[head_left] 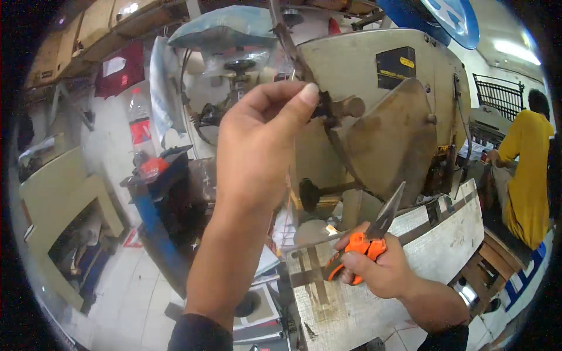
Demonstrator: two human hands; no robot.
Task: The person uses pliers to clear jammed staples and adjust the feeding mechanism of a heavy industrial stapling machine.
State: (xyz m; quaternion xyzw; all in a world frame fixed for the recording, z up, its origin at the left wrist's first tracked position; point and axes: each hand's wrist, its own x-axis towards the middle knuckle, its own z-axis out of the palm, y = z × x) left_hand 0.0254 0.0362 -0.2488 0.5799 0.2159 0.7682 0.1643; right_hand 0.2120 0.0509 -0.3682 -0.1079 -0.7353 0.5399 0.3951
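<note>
My left hand (257,134) is raised in front of a large beige machine (333,58), thumb and forefinger pinched together beside a dark metal arm (335,140). A thin bit shows just above the fingertips, too small to name. My right hand (380,266) is lower, wrapped round the orange and black handles of long-nose pliers (374,237). Their long pointed jaws tilt up and to the right, and look closed. Below the pliers lies a worn, silvery board (445,248) with brown tape strips, and a broad brownish metal guard (398,134) is behind them.
A blue-edged stand (155,228) is at left, near a hanging plastic bottle (139,120). Papers and books (260,313) are stacked below my left forearm. A blue round object (448,20) overhangs at upper right. Another person in yellow (527,169) is at the far right.
</note>
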